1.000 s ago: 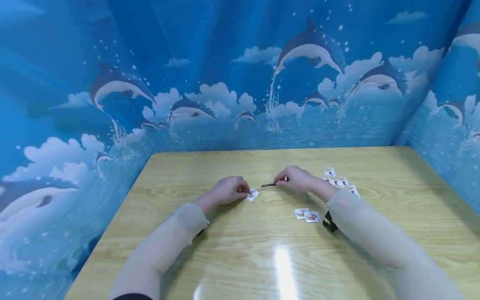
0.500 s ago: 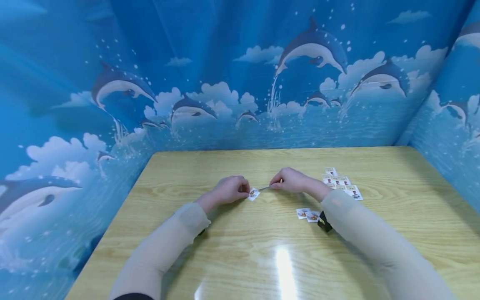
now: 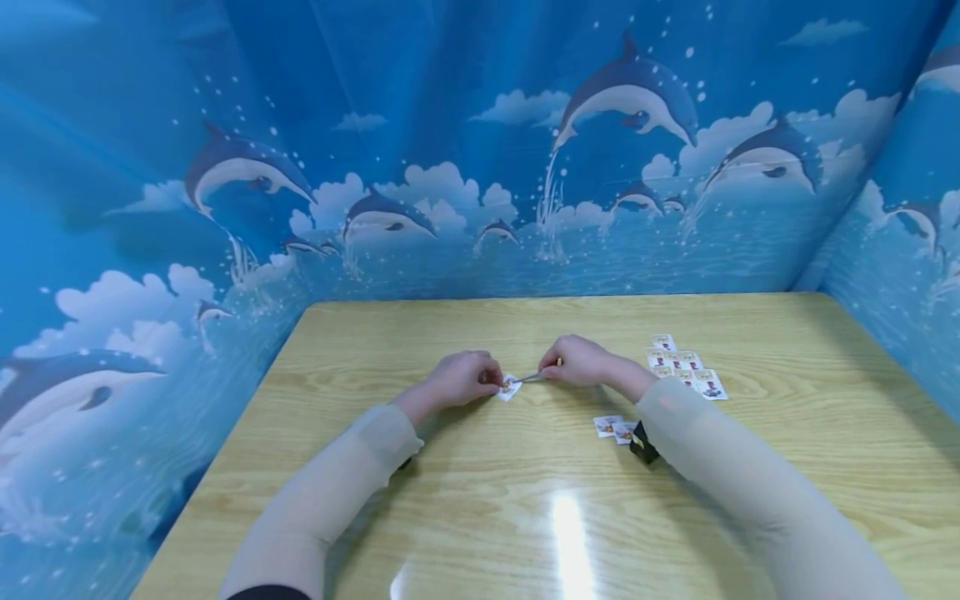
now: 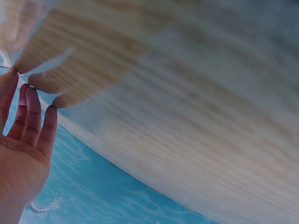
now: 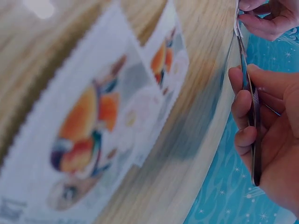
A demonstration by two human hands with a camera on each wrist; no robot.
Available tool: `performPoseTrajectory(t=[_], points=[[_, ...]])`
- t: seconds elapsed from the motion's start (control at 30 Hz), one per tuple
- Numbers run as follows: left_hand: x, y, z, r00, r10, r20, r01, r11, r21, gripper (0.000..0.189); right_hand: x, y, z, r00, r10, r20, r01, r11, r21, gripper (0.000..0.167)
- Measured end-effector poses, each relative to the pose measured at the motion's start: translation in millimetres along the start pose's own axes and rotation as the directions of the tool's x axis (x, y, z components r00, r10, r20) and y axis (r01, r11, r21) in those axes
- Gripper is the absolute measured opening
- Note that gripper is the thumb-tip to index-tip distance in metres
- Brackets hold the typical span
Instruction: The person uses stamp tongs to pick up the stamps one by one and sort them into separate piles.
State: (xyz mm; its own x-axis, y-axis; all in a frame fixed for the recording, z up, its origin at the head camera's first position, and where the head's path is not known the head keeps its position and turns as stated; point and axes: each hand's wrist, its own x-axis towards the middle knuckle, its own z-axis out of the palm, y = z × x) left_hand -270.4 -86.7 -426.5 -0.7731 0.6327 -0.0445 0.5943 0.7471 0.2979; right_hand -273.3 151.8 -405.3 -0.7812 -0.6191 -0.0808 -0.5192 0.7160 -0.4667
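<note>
Close to the centre of the table, a small white postage stamp (image 3: 510, 388) with a coloured picture is pinched at its left edge by my left hand (image 3: 467, 377). In the left wrist view, thumb and index finger of the left hand (image 4: 28, 149) meet at the far left, the other fingers reaching down to the wood. My right hand (image 3: 583, 361) grips metal tweezers (image 3: 531, 377) pointing left, their tips over the stamp's right side. The right wrist view shows the tweezers (image 5: 255, 140) lying between thumb and fingers, leading toward the left hand (image 5: 271, 18).
Two overlapping stamps (image 3: 607, 426) lie nearer me, beside a black strap device (image 3: 643, 446) on my right wrist. Several stamps (image 3: 709, 384) sit in rows at the right. Wooden table (image 3: 465, 508); a blue dolphin-print curtain (image 3: 450, 125) rises behind it.
My right hand has moved slightly left, bringing the tweezers from a gap beside the stamp to over its right side. The left hand has stayed almost in place.
</note>
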Motion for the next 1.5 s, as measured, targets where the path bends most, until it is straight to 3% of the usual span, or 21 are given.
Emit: performPoseTrajectory(t=[0.23,0.53,0.7,0.97,1.5], points=[[-0.3,1.5,-2.2,1.0,-0.005,0.006,0.005,1.0,-0.019,0.005,1.4,-5.8,-1.0,0.999,0.051,-0.009,-0.052,0.998,-0.028,0.015],[-0.5,1.4,-3.3,1.0,-0.012,0.001,0.012,0.999,-0.05,0.004,-1.6,-5.1,-6.0,1.0,0.0,-0.009,-0.001,0.996,-0.094,0.013],[-0.7,0.2,-3.2,1.0,0.01,0.013,-0.009,0.999,-0.044,0.005,-0.5,-6.2,-8.3,0.998,-0.055,0.006,0.055,0.989,-0.135,0.014],[0.3,0.0,-3.1,0.998,0.056,0.011,-0.055,0.998,-0.037,0.009,5.5,-8.2,-5.7,0.998,-0.062,-0.005,0.061,0.983,-0.172,0.013],[-1.8,-0.1,-3.9,1.0,0.011,0.011,-0.011,1.0,-0.028,0.009,-7.6,-11.1,6.7,1.0,0.004,0.003,-0.004,1.0,-0.025,0.016]])
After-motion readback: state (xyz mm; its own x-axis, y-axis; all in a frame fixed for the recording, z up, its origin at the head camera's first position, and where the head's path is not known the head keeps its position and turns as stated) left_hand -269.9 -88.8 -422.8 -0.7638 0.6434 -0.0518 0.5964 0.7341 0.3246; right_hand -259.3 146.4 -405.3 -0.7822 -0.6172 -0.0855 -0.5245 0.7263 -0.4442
